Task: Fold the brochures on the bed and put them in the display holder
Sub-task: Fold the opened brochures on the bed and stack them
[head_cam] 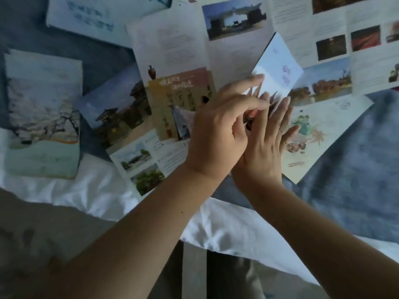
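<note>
Several unfolded brochures lie spread over the bed. My left hand (218,130) and my right hand (265,147) meet over the middle of the spread, the left partly over the right. Both pinch a partly folded brochure (278,65) whose light blue panel with purple lettering stands up behind my fingers. Under my hands lies a yellow and pink brochure (179,98). A folded brochure with a blossom tree picture (43,113) rests at the left. No display holder is in view.
More open brochures (237,24) with photos cover the far side. A blue-grey blanket (356,160) lies at the right over a white sheet (216,229). The bed's edge runs along the bottom, with grey floor (43,234) below it.
</note>
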